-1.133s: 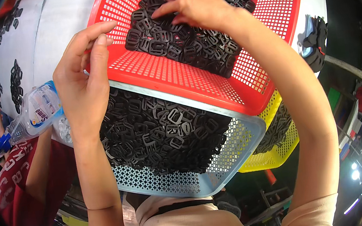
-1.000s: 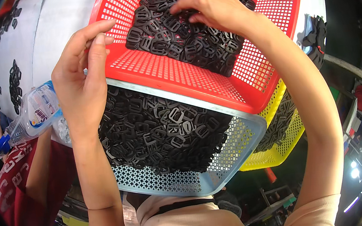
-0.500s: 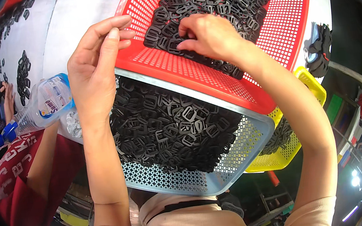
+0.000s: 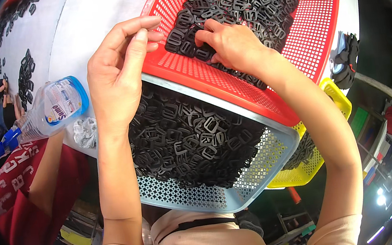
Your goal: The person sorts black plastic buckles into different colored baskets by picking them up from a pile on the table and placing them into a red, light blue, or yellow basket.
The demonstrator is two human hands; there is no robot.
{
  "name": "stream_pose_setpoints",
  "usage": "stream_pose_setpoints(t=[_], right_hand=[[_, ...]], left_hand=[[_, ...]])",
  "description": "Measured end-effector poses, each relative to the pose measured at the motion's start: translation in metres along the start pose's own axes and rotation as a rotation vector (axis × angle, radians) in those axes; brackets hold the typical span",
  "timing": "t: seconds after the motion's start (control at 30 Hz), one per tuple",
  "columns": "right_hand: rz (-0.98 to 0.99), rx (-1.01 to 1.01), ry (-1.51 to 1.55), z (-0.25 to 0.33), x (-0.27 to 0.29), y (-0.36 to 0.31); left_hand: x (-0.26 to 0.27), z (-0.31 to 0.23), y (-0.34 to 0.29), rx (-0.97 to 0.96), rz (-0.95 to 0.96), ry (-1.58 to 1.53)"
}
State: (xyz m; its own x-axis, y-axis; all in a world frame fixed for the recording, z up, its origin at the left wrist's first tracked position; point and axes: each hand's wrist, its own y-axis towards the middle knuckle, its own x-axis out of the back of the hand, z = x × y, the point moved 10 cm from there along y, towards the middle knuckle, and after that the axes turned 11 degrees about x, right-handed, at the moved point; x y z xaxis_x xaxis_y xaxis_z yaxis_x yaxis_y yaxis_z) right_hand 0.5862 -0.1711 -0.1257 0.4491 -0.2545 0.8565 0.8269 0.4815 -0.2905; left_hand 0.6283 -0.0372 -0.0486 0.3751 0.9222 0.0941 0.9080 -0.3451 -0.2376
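Note:
Black plastic slide buckles point(image 4: 241, 6) lie heaped in a red perforated basket point(image 4: 309, 37) on the table. My right hand point(image 4: 233, 45) reaches into it, fingers curled down among the buckles at the near left of the heap. Its fingertips are partly hidden, so what they pinch is unclear. Over the basket's left corner, my left hand point(image 4: 115, 73) is raised, fingers loosely bent and thumb apart from the index finger, with nothing visible in it. Below, nearer my body, a blue-grey basket point(image 4: 276, 147) holds another heap of black buckles point(image 4: 193, 137).
A yellow basket point(image 4: 303, 173) with dark pieces sits at the right. On the left are a clear bottle with a blue cap point(image 4: 54, 107), a crumpled white wad point(image 4: 86, 131) and loose buckles point(image 4: 26, 76). A person in a dark red top point(image 4: 34, 189) works there. Dark cloth items point(image 4: 346, 59) lie at right.
My left hand has shifted slightly to the right in the picture, toward the red basket. The right hand has moved slightly right and its fingers have curled further into the buckles.

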Motion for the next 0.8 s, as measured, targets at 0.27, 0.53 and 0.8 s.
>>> stream_pose_setpoints(t=[0.27, 0.53, 0.8], right_hand=[[-0.041, -0.152, 0.142, -0.046, 0.011, -0.015], [-0.082, -0.158, -0.073, -0.021, 0.001, -0.018], [-0.358, -0.433, 0.783, -0.050, 0.029, -0.060]], left_hand=[[0.000, 0.000, -0.001, -0.017, 0.033, 0.045], [-0.001, 0.000, -0.001, -0.034, 0.047, 0.048], [-0.009, 0.000, -0.002, -0.004, 0.050, 0.085]])
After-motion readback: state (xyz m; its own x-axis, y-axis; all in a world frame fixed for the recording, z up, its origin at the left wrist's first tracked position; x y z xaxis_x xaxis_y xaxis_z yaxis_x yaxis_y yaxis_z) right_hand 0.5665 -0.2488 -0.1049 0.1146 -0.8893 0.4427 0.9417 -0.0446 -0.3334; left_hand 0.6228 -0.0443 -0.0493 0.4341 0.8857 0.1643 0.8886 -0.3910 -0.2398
